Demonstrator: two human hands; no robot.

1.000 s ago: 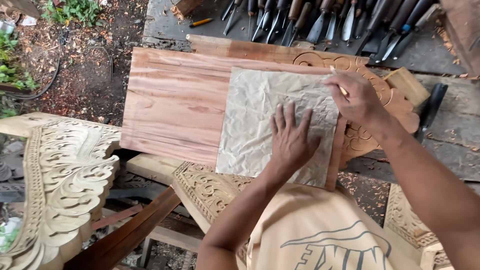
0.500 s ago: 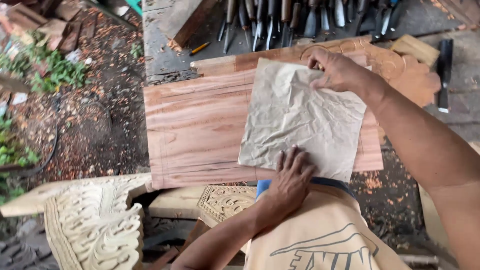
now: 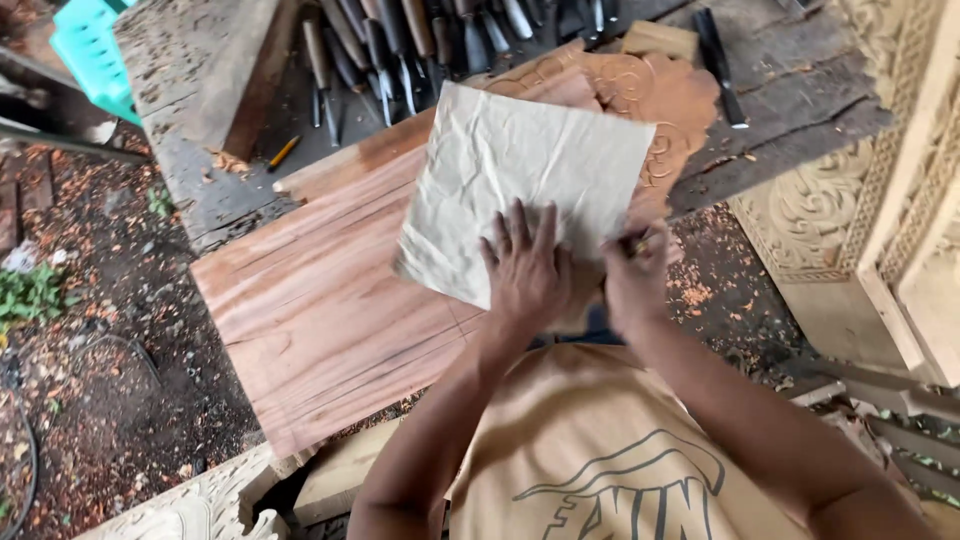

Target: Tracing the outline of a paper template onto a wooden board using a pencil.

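Observation:
A crumpled beige paper sheet lies on a reddish wooden board that slants across the workbench. My left hand presses flat on the paper's near edge with the fingers spread. Beside it, my right hand is closed around a thin pencil-like tool at the paper's near right corner. Under the paper's far side shows a carved reddish wood panel.
A row of carving chisels lies on the grey bench at the back, with a pencil to their left. Pale carved wood pieces stand at the right. A teal plastic stool is at top left. Wood chips cover the ground.
My right hand came back from the paper's far corner to its near right corner, beside my left hand. The view swung, so the board now sits slanted in the frame.

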